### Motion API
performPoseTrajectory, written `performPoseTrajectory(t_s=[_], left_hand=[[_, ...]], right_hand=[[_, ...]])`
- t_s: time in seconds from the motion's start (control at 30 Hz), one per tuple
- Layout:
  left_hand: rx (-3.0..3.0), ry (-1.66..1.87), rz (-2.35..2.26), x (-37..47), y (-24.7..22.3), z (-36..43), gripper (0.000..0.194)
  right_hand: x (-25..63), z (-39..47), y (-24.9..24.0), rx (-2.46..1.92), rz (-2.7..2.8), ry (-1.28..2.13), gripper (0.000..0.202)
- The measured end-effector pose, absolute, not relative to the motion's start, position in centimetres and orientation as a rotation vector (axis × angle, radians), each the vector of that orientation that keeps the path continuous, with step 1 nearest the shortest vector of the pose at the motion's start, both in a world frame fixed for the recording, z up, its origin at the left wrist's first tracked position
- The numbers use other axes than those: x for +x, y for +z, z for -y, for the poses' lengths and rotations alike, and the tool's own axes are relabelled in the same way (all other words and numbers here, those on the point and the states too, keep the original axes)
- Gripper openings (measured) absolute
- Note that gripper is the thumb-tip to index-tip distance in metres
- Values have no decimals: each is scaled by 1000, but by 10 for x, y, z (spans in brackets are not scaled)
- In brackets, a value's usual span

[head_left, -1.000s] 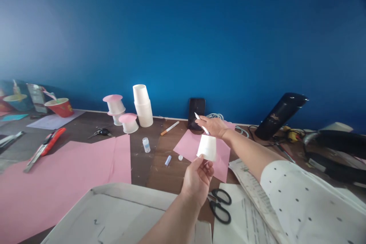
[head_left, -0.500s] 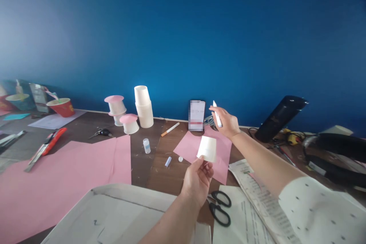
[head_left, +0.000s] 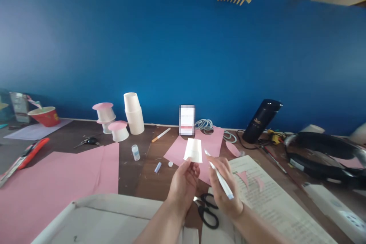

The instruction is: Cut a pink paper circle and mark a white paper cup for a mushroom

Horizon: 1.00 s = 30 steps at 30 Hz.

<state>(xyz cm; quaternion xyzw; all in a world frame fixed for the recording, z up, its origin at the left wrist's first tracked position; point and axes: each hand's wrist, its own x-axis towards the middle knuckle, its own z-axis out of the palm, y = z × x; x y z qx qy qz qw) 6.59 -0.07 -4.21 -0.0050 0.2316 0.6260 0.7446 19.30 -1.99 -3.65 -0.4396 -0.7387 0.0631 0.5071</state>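
My left hand (head_left: 185,179) is closed on a small white paper cup (head_left: 193,150), gripping it by its lower edge, with the narrower end up. In my right hand (head_left: 225,187) is a slim white pen (head_left: 221,181). Its tip points up and left, just right of the cup, with a small gap between them. Behind the cup lies a pink paper sheet (head_left: 210,137). Black-handled scissors (head_left: 210,217) lie below my hands, partly covered by my right hand. A short pale-blue cap (head_left: 158,167) and a small white cap (head_left: 170,164) lie left of the cup.
A phone (head_left: 187,121) leans at the wall. Left stand stacked white cups (head_left: 134,116), pink-topped cups (head_left: 119,131), a small bottle (head_left: 135,152) and large pink paper (head_left: 71,175). Right are a black flask (head_left: 261,120), a printed sheet (head_left: 265,187) and a power strip (head_left: 334,209).
My right hand has come down from beside the phone to the cup's right side, turning the pen tip toward it. The camera view has tilted up and shifted right.
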Motion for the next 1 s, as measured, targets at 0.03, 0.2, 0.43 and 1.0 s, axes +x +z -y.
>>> performPoseTrajectory(t_s=[0.03, 0.2, 0.43, 1.0], left_hand=[[2, 1378, -504, 65, -42, 1, 5], [58, 1384, -499, 63, -43, 1, 4], [126, 1370, -526, 65, -45, 2, 5], [156, 1370, -533, 67, -40, 4, 8]], right_hand=[[193, 21, -37, -1030, 1786, 169, 32], [187, 23, -31, -950, 1742, 242, 25], [188, 14, -34, -985, 1792, 139, 19], [190, 15, -27, -1021, 1843, -19, 16]])
